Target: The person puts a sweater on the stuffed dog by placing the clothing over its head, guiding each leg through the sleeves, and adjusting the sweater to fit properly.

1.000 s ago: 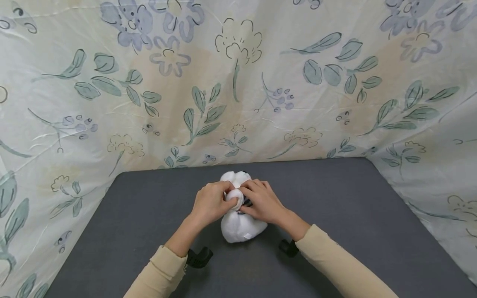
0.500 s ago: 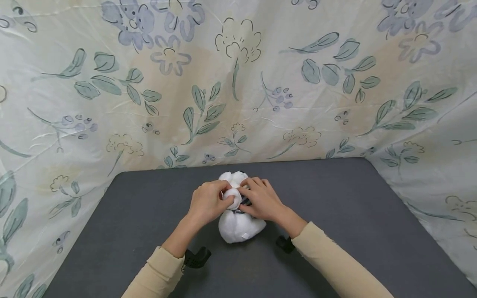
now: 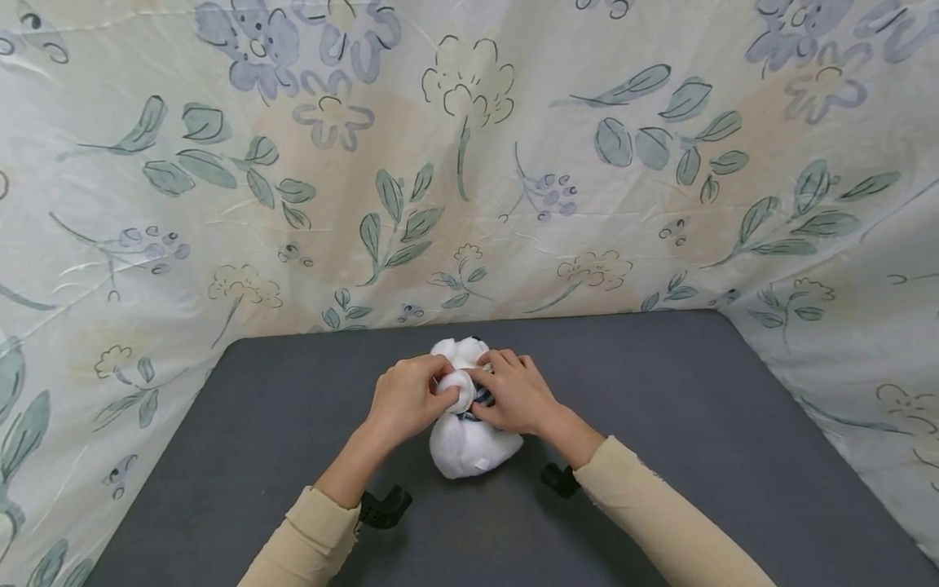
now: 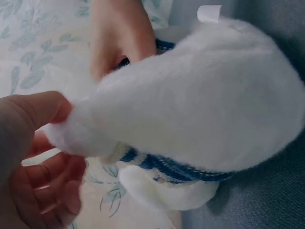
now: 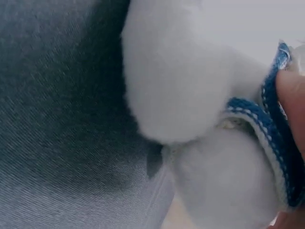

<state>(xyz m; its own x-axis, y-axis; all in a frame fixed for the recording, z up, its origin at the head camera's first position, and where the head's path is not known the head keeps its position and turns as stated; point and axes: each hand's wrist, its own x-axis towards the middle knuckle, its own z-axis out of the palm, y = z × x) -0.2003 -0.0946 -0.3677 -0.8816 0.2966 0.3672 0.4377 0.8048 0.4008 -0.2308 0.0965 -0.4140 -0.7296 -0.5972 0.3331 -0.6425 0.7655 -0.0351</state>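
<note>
A white plush toy (image 3: 469, 448) lies on the dark table with a blue-and-white striped knitted garment (image 4: 176, 168) around its middle. My left hand (image 3: 408, 399) pinches a rounded white part of the toy, perhaps a limb, between thumb and fingers; the left wrist view has that left hand (image 4: 40, 157) at its left side. On the toy's right, my right hand (image 3: 519, 397) grips the garment. Close up in the right wrist view, the right thumb (image 5: 294, 102) presses the garment's blue edge (image 5: 267, 129), which stands away from the fur. The toy's face is hidden.
The dark grey table (image 3: 293, 424) extends to both sides of the toy. Behind it hangs a floral cloth (image 3: 469, 204), which also runs along the left and right sides. Dark wrist cameras (image 3: 386, 507) jut inward below the hands. A small white tag (image 4: 209, 13) sticks out from the toy.
Both hands and the toy have shifted slightly left, mostly in the first half second. Each hand keeps its hold.
</note>
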